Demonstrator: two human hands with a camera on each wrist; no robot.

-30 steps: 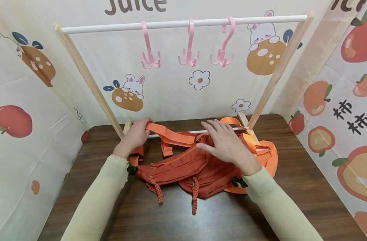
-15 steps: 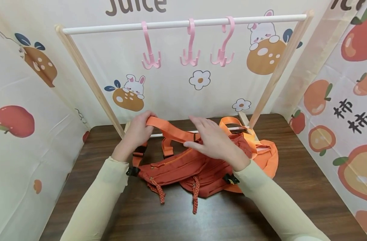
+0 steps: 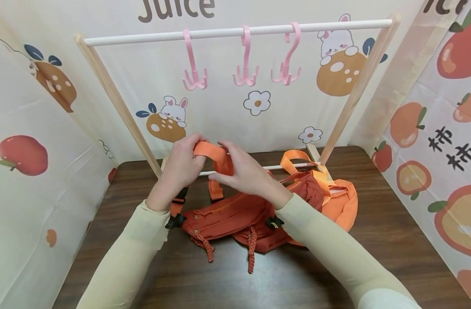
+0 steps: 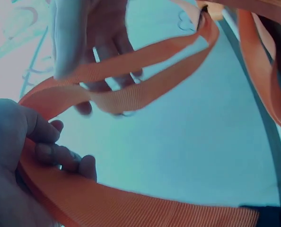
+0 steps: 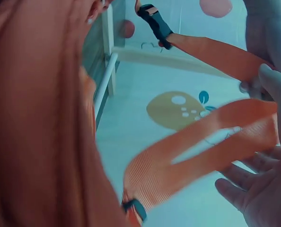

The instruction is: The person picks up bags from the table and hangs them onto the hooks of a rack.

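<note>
A rust-red waist bag (image 3: 227, 214) with braided zipper pulls and an orange strap (image 3: 207, 149) lies on the table. My left hand (image 3: 181, 165) grips the strap above the bag's left end. In the left wrist view, the left fingers (image 4: 60, 156) curl over the orange webbing. My right hand (image 3: 248, 171) is close beside it, with the strap passing between thumb and fingers. The right wrist view has the right fingers (image 5: 240, 182) fairly straight behind the webbing. A black buckle (image 3: 176, 221) lies below the left wrist, and another buckle (image 3: 275, 222) below the right.
A bright orange bag (image 3: 341, 204) lies at the right, partly under the red one. Behind stands a wooden rack with a white top rail (image 3: 220, 32) and a lower rail (image 3: 271, 167). Three pink hooks (image 3: 246, 73) hang from the top rail. Printed cloth surrounds the dark table (image 3: 204, 283).
My right hand has moved left from over the bag to the strap beside the left hand. My left hand has lifted the strap slightly and shifted a little right.
</note>
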